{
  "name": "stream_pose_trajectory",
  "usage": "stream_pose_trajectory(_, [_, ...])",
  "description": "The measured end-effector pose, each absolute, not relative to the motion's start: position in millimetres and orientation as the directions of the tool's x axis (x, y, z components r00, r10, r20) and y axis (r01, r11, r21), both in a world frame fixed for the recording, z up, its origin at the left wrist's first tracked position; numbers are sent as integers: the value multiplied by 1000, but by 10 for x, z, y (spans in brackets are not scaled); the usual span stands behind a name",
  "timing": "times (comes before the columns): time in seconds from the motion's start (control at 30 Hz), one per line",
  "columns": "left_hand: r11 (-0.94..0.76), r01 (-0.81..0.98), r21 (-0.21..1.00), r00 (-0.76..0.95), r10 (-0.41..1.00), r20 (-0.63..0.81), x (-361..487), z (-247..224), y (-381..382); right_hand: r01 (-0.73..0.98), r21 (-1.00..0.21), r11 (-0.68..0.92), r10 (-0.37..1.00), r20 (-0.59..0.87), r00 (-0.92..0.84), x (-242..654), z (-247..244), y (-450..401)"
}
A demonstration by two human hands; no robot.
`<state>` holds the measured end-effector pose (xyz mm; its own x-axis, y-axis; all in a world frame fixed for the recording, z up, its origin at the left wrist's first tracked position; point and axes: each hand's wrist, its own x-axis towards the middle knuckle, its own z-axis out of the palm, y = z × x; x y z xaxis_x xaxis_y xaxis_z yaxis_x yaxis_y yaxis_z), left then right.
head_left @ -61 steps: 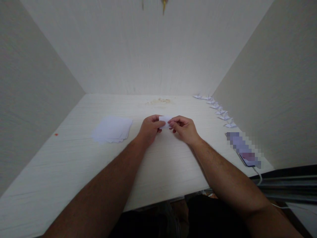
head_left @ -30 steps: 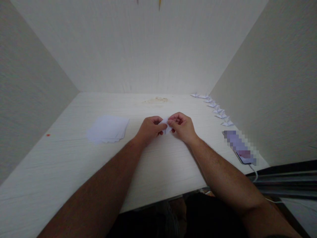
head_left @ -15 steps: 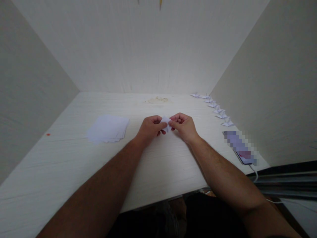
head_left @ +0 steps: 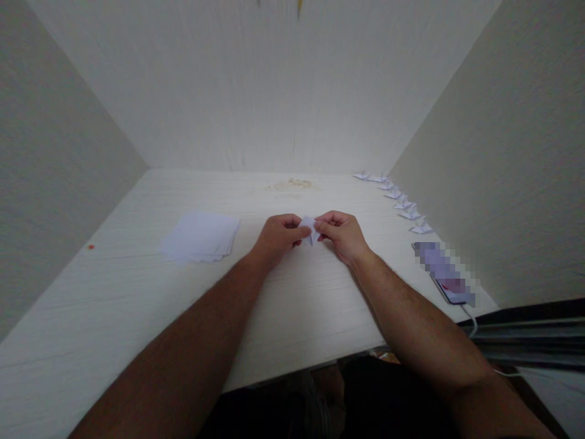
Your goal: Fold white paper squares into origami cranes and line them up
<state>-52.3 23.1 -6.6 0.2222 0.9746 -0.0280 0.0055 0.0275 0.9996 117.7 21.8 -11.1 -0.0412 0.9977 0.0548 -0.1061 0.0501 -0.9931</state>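
Between my two hands is a small folded piece of white paper [head_left: 309,223], diamond-like in outline with a point toward me. My left hand [head_left: 284,233] pinches its left side, thumb on the front face. On the right edge, my right hand [head_left: 340,230] grips it between thumb and curled fingers. The paper is held just above the white table [head_left: 292,292]; the fingers behind it are partly hidden.
A stack of white paper sheets [head_left: 201,236] lies to the left. Several folded paper cranes [head_left: 410,213] line the right wall. Below them rests a phone [head_left: 445,277], its screen blurred, with a white cable [head_left: 470,320]. Walls enclose the back and both sides.
The right thumb and fingers have shifted slightly on the paper's right side. Both hands still hold it in nearly the same place; the whole view has moved a little.
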Motion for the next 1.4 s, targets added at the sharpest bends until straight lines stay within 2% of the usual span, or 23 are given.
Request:
stream_pose_trajectory(0.1, [0, -31, 1000, 204, 979, 6, -516, -71, 234, -82, -995, 54, 997, 58, -50, 1157, -122, 216])
stream_pose_trajectory(0.2, [9, -101, 995, 135, 991, 5, -494, -70, 234, -24, -990, 140, 990, 140, 1, 1117, -124, 188])
stream_pose_trajectory(0.3, [23, -129, 991, 56, 998, -15, -458, -47, 220, 131, -959, 252, 962, 263, 74, 1079, -108, 130])
stream_pose_trajectory(0.43, [-12, -84, 996, 23, 1000, 14, -421, -4, 187, 330, -892, 308, 932, 352, 82, 1050, -86, 69])
stream_pose_trajectory(0.73, [-19, -75, 997, 23, 1000, 21, -430, -58, 212, 264, -895, 360, 903, 406, 145, 1031, -237, 125])
stream_pose_trajectory(0.97, [-28, -91, 995, 21, 999, 30, -435, -76, 226, 379, -805, 457, 844, 527, 101, 1043, -212, 116])
stream_pose_trajectory(1.4, [-28, -44, 999, -8, 1000, 28, -415, -64, 211, 479, -739, 474, 821, 568, 62, 1040, -212, 91])
